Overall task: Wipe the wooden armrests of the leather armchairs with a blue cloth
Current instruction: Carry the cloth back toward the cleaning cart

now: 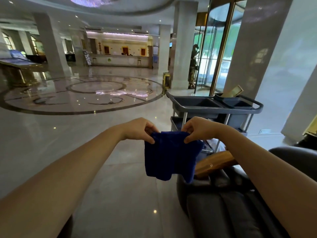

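A dark blue cloth hangs in the air in front of me, held by its top edge. My left hand pinches the top left corner and my right hand pinches the top right. Just below and right of the cloth lies a wooden armrest of a dark leather armchair. The cloth's lower right corner hangs in front of the armrest's near end. My right forearm crosses over the armrest's far end.
A grey cleaning cart with trays stands right behind the armchair. Polished marble floor stretches left and ahead. White pillars and a revolving glass door stand at the right; a gold bin sits by a pillar.
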